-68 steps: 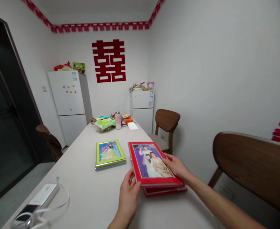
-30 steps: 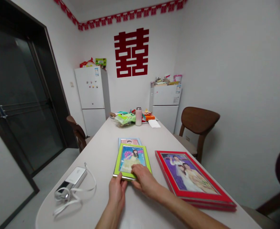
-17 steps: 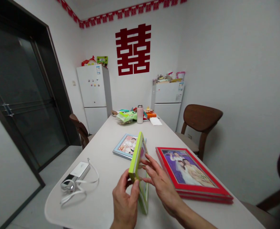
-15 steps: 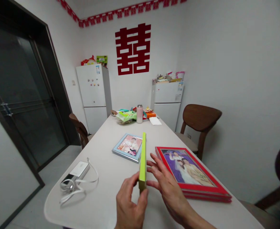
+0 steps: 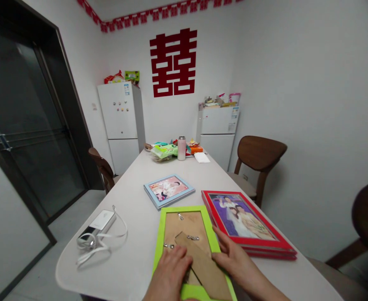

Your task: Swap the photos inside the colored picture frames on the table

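Observation:
A lime-green photo frame (image 5: 207, 221) lies tilted in front of me with its back up, showing brown backing, small metal clips and a slanted cardboard stand leg (image 5: 203, 263). Across the lower left of that back rests my left hand (image 5: 171, 269), its fingers bent together on the backing. My right hand (image 5: 234, 259) grips the right edge, thumb on top and fingers at the outer side. Beyond it, a light-blue photo frame (image 5: 168, 188) lies picture up. To the right is a stack of red photo frames (image 5: 249, 221), the top one showing a wedding picture.
A white power bank (image 5: 102, 221) with a coiled white cable (image 5: 93, 251) lies left on the white table (image 5: 134, 259). A pink bottle (image 5: 181, 149) and snack bags (image 5: 165, 152) stand at the far end. Wooden chairs (image 5: 261, 154) flank the table.
The green frame has turned from edge-on to back up and come lower, toward me. My left hand has moved onto its back; my right hand has closed on its right edge.

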`<action>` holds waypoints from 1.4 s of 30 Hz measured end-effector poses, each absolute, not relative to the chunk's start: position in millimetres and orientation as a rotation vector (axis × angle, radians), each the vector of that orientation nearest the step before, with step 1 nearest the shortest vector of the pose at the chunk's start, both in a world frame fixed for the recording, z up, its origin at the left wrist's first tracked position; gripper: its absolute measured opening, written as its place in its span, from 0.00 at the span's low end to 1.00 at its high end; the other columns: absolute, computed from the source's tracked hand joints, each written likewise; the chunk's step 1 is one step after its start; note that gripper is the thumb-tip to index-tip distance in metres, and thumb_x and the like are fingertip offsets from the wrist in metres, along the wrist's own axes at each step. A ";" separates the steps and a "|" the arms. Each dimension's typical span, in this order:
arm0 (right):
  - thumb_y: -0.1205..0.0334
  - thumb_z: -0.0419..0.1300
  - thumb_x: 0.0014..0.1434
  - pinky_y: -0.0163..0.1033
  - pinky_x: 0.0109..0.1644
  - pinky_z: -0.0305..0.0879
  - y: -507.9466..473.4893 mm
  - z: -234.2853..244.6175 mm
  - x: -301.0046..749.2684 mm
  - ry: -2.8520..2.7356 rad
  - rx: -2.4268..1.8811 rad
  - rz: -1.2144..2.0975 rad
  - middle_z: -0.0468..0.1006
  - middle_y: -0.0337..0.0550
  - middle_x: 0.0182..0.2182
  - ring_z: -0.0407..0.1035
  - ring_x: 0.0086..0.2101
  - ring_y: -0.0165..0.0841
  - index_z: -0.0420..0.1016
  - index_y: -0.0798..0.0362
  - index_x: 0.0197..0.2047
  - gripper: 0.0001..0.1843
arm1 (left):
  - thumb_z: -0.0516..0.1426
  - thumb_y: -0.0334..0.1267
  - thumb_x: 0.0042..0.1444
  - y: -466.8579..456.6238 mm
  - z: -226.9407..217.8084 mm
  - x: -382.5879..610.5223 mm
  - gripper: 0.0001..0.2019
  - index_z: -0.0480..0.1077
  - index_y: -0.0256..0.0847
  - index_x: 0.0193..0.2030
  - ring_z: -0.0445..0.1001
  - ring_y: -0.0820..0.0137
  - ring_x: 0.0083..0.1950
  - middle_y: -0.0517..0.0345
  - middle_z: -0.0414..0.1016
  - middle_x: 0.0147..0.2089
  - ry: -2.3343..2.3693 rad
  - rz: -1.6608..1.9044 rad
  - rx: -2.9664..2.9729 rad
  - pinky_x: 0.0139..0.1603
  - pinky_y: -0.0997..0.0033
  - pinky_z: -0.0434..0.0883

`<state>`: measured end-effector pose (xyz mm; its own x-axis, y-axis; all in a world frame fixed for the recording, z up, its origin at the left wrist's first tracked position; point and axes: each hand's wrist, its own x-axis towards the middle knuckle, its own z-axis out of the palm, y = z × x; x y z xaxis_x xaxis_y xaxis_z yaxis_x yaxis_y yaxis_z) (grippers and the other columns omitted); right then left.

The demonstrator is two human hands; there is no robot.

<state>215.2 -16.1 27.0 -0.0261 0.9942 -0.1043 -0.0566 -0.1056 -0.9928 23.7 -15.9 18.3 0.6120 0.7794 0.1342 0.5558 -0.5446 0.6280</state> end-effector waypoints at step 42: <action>0.61 0.49 0.54 0.39 0.38 0.49 82.6 2.4 153.0 -2.209 -1.719 0.179 0.67 0.43 0.36 0.57 0.39 0.36 0.71 0.41 0.40 0.13 | 0.57 0.38 0.39 -8.0 -30.0 1.9 0.38 0.49 0.21 0.56 0.50 0.55 0.60 0.32 0.51 0.59 1.581 0.867 2.100 0.59 0.55 0.52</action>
